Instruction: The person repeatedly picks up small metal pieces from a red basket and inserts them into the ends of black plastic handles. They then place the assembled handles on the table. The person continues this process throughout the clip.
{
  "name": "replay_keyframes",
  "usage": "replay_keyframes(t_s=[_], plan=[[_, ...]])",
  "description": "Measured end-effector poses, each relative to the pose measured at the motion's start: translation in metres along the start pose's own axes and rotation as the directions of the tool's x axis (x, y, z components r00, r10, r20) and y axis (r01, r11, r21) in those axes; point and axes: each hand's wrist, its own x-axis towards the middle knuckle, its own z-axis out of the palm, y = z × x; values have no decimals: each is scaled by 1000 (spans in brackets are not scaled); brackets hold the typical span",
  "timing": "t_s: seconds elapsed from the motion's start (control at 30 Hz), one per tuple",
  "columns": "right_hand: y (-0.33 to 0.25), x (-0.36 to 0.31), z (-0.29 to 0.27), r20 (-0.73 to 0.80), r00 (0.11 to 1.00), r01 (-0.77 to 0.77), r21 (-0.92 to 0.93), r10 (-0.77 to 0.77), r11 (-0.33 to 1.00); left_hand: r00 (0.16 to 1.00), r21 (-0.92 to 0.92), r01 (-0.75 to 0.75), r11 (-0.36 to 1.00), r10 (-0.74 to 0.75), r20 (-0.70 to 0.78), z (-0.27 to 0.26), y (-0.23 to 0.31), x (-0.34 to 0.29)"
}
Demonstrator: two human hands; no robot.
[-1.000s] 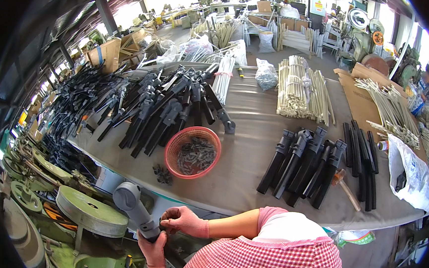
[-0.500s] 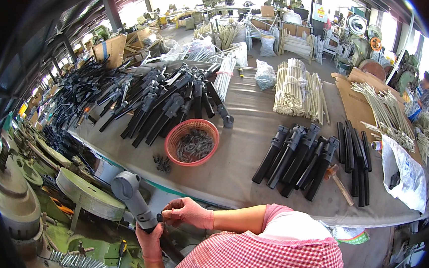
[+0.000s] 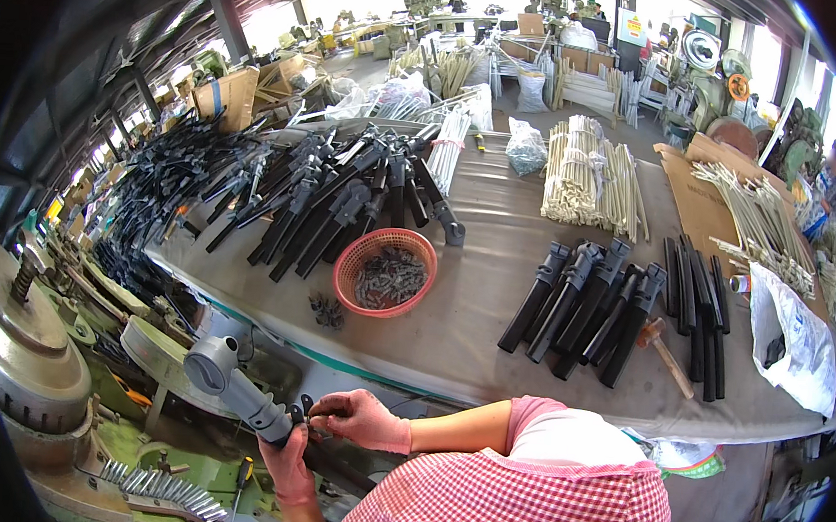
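Observation:
A black tube with a grey jointed end [image 3: 237, 386] slants up and to the left over the machine. My left hand [image 3: 290, 461], in a pink glove, is wrapped around it just below the grey fitting. Beside it my right hand [image 3: 373, 423], also gloved, pinches at a small black lever-like piece [image 3: 302, 407] on the tube's collar; whatever lies between its fingertips is too small to make out. On the table beyond stands a red plastic basket [image 3: 343, 285] of small dark grey parts, with a few loose parts [image 3: 326, 311] next to it.
A green machine with a heavy round metal head [image 3: 35, 331] stands at the left, metal pins [image 3: 164, 492] and a screwdriver [image 3: 244, 477] below. Table [image 3: 474, 294] holds piled black tubes [image 3: 344, 203], grouped tubes [image 3: 584, 307], a hammer [image 3: 668, 361], pale rods [image 3: 579, 175] and a white sack [image 3: 791, 336].
The tube's grey end has tipped lower and to the left. The black piece at the collar now stands out more, and my right hand has stayed close beside it.

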Motion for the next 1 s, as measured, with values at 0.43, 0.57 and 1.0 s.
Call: replay_keyframes(t_s=[0.43, 0.57, 1.0], plan=[[-41, 9, -29, 103, 992, -24, -425, 75, 905, 997, 11, 53, 999, -54, 59, 4, -12, 6], [-45, 12, -36, 142, 984, -39, -429, 110, 903, 991, 49, 75, 996, -80, 108, 10, -10, 8], [-9, 11, -25, -58, 978, 158, -415, -199, 896, 972, 126, 57, 990, -84, 220, 23, 12, 17]])
